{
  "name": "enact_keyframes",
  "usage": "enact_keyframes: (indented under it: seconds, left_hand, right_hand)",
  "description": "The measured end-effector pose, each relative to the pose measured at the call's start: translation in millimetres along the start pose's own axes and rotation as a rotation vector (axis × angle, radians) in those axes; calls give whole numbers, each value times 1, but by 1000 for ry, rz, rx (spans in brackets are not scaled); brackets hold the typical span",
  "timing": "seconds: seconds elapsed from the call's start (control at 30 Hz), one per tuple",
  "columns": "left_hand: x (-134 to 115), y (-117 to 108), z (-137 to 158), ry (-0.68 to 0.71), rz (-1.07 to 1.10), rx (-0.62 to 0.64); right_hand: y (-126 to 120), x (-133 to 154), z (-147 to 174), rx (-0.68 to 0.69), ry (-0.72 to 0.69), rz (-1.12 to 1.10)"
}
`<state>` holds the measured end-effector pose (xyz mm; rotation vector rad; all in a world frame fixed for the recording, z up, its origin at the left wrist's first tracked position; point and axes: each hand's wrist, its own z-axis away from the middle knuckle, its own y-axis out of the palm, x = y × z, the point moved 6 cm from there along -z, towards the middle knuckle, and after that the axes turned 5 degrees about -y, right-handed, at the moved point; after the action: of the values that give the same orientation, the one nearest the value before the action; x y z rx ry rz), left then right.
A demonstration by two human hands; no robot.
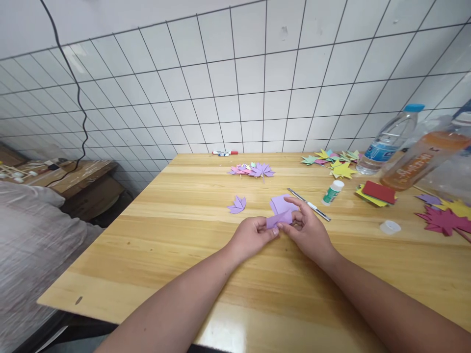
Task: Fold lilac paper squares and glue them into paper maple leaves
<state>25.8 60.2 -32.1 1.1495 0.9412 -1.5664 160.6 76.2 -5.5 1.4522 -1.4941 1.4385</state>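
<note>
Between my two hands is a small folded piece of purple paper. My left hand pinches its left end, thumb in front. At the right end, my right hand grips it with thumb and fingers, the index finger raised and bent. Just behind lies a purple paper sheet, partly covered by my hands and the held piece. To the left, a purple folded paper leaf rests on the table. A slim craft knife lies slanting beyond my right hand, with a glue stick standing beside it.
Paper leaves lie in a cluster near the wall, by markers. More leaves, a water bottle, an orange drink bottle, a red paper stack and a clear cap occupy the right.
</note>
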Motion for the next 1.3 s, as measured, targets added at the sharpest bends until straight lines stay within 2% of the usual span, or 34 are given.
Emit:
enact_keyframes:
  seconds: [0.17, 0.33, 0.5, 0.63, 0.87, 1.07, 1.17, 1.3]
  left_hand:
    - [-5, -1, 1, 42, -46, -18]
    - [-5, -2, -1, 85, -55, -38]
    - [-3, -6, -1, 98, -221, -79]
    - [-6, -11, -1, 81, -298, -102]
    - [-7, -12, -1, 60, -206, -34]
    - [1, -15, -1, 34, -240, -15]
    - [0, -14, 0, 46, -286, -18]
    - [-4, -17, 1, 54, -308, -61]
  right_hand:
    - [2, -1, 1, 8, 3, -62]
    - [10, -14, -1, 131, 75, -85]
    - [11, -20, -2, 137, 152, -141]
    - [7, -17, -2, 141, 183, -59]
    - [9, -15, -2, 212, 166, -141]
    - [9, -12, -2, 257, 107, -128]
    - [10, -16, -2, 243, 119, -128]
    - [6, -24, -3, 142, 157, -118]
